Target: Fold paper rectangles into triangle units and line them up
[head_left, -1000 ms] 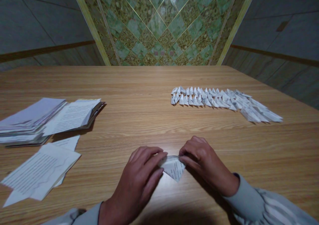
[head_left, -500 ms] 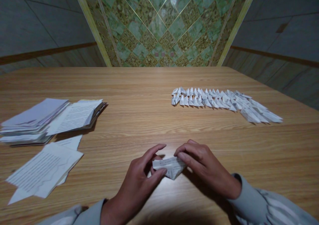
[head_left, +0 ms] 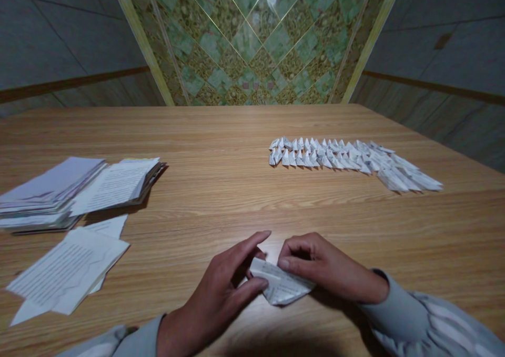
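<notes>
A small folded piece of printed paper lies low over the wooden table near its front edge. My left hand pinches its left end between thumb and fingers, with the index finger stretched out above. My right hand presses and grips the paper's top right part with bent fingers. Both grey sleeves show at the bottom of the view.
Two rows of several small folded paper pieces lie at the right rear of the table. A stack of printed sheets sits at the left, with loose cut sheets in front of it. A tiled wall rises behind.
The folded paper has turned and shifted slightly right and toward me. My right hand slid lower onto it, and my left index finger lifted off and stretched out.
</notes>
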Available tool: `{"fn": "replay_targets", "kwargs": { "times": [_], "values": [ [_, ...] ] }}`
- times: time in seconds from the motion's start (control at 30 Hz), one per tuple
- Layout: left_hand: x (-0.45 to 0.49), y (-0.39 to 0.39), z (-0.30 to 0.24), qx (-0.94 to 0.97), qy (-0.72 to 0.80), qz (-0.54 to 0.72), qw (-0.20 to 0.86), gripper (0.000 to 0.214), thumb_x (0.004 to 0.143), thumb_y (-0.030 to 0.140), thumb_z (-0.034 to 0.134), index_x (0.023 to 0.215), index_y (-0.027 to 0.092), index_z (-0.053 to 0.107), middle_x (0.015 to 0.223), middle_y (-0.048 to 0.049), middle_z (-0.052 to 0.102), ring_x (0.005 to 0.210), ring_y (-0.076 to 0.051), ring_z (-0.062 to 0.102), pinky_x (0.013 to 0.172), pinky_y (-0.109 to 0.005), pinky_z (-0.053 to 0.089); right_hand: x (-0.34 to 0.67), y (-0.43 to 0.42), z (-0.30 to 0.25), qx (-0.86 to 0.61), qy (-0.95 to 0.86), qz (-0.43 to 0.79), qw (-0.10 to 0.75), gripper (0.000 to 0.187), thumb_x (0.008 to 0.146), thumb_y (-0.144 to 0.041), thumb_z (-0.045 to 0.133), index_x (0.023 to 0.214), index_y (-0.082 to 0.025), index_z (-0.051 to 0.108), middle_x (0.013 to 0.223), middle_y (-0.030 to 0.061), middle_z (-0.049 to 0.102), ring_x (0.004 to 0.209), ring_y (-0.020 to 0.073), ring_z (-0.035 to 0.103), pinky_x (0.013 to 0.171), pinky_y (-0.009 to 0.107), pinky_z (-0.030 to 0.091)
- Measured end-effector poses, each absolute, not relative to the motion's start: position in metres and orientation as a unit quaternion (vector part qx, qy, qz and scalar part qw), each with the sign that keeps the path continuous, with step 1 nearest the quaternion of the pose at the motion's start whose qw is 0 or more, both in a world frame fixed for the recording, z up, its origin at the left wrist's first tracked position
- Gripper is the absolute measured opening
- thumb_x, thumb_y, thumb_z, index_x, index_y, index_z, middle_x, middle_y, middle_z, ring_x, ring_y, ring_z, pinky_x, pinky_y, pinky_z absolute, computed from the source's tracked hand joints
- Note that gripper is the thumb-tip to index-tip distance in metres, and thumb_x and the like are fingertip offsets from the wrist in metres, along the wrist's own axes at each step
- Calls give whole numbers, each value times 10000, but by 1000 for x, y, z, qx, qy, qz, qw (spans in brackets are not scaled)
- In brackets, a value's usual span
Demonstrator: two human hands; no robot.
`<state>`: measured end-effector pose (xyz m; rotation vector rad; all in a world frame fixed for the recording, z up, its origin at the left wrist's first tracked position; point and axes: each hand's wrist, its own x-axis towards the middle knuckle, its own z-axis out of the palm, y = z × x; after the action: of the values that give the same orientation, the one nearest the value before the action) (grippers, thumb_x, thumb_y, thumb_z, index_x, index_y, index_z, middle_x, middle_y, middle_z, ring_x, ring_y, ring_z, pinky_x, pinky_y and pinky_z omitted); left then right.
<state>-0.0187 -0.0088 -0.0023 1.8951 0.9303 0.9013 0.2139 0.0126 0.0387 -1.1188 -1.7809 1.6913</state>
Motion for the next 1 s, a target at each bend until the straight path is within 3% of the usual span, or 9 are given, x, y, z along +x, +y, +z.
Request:
{"fn": "replay_targets", "kwargs": {
  "times": [0.23,0.47,0.73,0.87,1.0],
  "values": [
    [-17,-10,-3,756,343,390,398,648,885,220,681,1439,396,396,982,7,665,790,-128,638,692,-218,497,214,13,38,-405,-637,621,211,299,877,-385,625,761,-113,673,646,-21,531,601,92,422,558,210,313],
    [-18,-11,-4,742,360,376,422,638,881,214,681,1441,362,414,1003,-20,671,835,-152,652,728,-246,512,214,12,40,-389,-644,620,223,441,906,-524,576,758,-121,678,650,-18,512,598,94,401,531,205,303],
    [-17,-11,-8,726,355,382,448,638,879,223,686,1440,369,420,987,-7,664,813,-140,645,747,-251,512,212,12,41,-395,-636,627,215,352,871,-448,648,750,-120,691,657,-14,568,604,95,448,560,207,332],
    [-17,-11,-7,725,354,381,451,636,877,239,692,1438,375,424,985,-6,663,818,-138,641,745,-241,507,214,12,40,-382,-644,627,217,410,895,-500,606,745,-125,676,637,-30,514,593,90,413,555,210,316],
    [-17,-11,-6,724,355,381,452,633,872,247,700,1431,383,433,980,0,661,819,-136,637,753,-240,506,214,12,39,-372,-646,631,214,423,878,-528,624,772,-124,693,656,-20,553,614,99,448,591,222,340]
  ]
}}
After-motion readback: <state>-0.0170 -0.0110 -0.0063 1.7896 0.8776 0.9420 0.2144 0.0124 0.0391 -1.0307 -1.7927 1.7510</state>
